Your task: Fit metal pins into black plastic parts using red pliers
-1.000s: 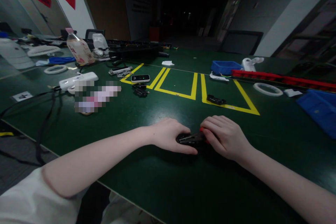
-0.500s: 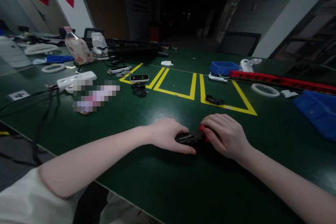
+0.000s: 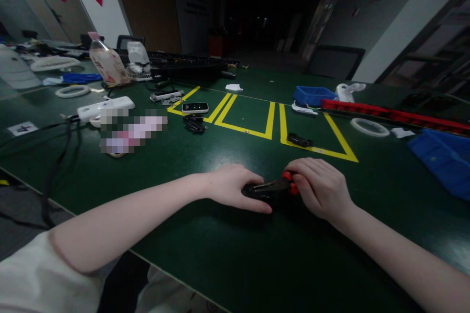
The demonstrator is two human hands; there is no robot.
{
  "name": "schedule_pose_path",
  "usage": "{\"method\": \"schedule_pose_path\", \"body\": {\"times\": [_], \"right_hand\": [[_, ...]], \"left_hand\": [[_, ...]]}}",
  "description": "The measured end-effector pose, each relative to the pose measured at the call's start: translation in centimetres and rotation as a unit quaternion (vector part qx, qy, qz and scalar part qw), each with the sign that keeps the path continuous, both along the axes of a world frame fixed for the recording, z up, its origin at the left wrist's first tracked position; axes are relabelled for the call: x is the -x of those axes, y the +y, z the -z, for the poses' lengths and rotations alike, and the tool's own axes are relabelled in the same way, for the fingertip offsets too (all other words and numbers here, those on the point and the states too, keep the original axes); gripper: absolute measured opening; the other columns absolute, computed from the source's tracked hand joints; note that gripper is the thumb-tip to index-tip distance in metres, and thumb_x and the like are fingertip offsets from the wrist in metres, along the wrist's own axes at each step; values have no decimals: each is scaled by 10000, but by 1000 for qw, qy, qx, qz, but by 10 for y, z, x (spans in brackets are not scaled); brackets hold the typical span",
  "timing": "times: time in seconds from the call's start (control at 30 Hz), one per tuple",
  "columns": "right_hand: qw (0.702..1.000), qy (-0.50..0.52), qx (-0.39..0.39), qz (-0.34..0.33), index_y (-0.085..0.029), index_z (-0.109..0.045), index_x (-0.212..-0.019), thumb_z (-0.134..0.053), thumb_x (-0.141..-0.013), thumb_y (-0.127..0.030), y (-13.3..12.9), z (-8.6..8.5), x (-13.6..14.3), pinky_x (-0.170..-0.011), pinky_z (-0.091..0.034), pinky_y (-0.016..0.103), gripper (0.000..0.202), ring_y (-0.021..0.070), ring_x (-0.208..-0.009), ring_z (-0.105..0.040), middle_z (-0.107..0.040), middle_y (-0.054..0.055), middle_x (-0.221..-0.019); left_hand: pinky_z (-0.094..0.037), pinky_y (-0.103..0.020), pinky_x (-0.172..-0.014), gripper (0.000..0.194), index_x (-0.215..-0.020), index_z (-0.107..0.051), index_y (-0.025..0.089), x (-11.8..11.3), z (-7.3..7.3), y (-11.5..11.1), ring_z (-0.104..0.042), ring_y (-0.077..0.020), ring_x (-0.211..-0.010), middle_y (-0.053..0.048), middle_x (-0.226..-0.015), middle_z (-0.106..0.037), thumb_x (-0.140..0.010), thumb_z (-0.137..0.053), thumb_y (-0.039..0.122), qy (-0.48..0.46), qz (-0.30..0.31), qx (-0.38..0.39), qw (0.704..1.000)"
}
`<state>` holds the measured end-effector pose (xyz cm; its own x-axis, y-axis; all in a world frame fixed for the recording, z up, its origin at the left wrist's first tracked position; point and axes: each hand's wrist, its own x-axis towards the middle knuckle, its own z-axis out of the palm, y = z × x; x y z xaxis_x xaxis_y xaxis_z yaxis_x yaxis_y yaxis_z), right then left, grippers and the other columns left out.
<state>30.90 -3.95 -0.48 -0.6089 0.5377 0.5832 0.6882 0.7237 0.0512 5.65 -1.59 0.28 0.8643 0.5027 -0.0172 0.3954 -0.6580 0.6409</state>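
My right hand (image 3: 321, 186) is closed around the red-handled pliers (image 3: 293, 185), whose dark jaws point left. My left hand (image 3: 237, 188) curls around a black part (image 3: 251, 190), thumb below and fingers above, low over the table. The jaws reach to this black part between my hands; dim light hides whether they grip it. Farther off, a similar black piece (image 3: 300, 140) lies on the yellow tape at the right-hand marked area.
Yellow tape (image 3: 244, 130) marks areas on the green table (image 3: 176, 166). A black bundle (image 3: 194, 123) and a small device with green lights (image 3: 195, 107) lie left. Blue bins (image 3: 442, 159), a white ring (image 3: 369, 127) and a red strip (image 3: 389, 113) are on the right. A bottle (image 3: 108, 63) stands back left.
My right hand has shifted slightly right, and more of the red handles shows. My left hand has moved slightly left with the black part.
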Motion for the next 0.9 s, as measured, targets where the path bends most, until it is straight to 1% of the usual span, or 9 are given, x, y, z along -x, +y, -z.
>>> {"method": "schedule_pose_path", "body": {"times": [0.2,0.4,0.47,0.63,0.77,0.9], "right_hand": [[1000,-16,12,-7,-171,-630,-918,-453,-961,-240,0,-1,1,-708,-469,330,194,185,-796,-651,-708,70,-878],[1000,-17,12,-10,-176,-612,-901,-416,-969,-230,0,-1,2,-693,-446,331,214,186,-780,-637,-696,71,-857],[1000,-17,16,-10,-174,-606,-897,-406,-976,-232,0,-1,2,-679,-437,327,223,179,-761,-627,-690,69,-846],[999,-16,33,-3,-182,-593,-879,-372,-991,-238,1,0,3,-661,-420,324,254,165,-719,-606,-679,60,-816],[999,-11,50,3,-184,-591,-875,-342,-1004,-240,1,2,3,-640,-422,308,286,153,-697,-598,-673,54,-801],[998,-10,51,19,-179,-599,-887,-356,-1004,-233,0,2,3,-652,-425,310,275,156,-716,-602,-676,58,-819]], "left_hand": [[-295,-236,-542,496,-762,-592,185,0,1,0,-481,-104,-568,45,-635,-540,-830,-601,677,-9,-1,-6,1000],[-293,-235,-543,486,-766,-591,187,0,2,0,-478,-103,-572,46,-637,-540,-829,-608,669,-12,-1,-8,1000],[-294,-234,-542,484,-779,-589,188,0,2,0,-478,-104,-576,47,-644,-542,-829,-610,669,-11,-3,-9,1000],[-320,-230,-559,457,-886,-601,191,0,0,-1,-517,-113,-620,39,-707,-578,-840,-615,646,-10,-15,-8,1000],[-324,-231,-551,466,-877,-612,189,0,-1,-2,-518,-113,-610,38,-696,-575,-845,-603,653,-8,-18,-4,1000],[-325,-231,-548,457,-880,-618,185,0,0,-1,-513,-110,-597,37,-686,-575,-852,-604,641,-12,-30,-7,999]]}}
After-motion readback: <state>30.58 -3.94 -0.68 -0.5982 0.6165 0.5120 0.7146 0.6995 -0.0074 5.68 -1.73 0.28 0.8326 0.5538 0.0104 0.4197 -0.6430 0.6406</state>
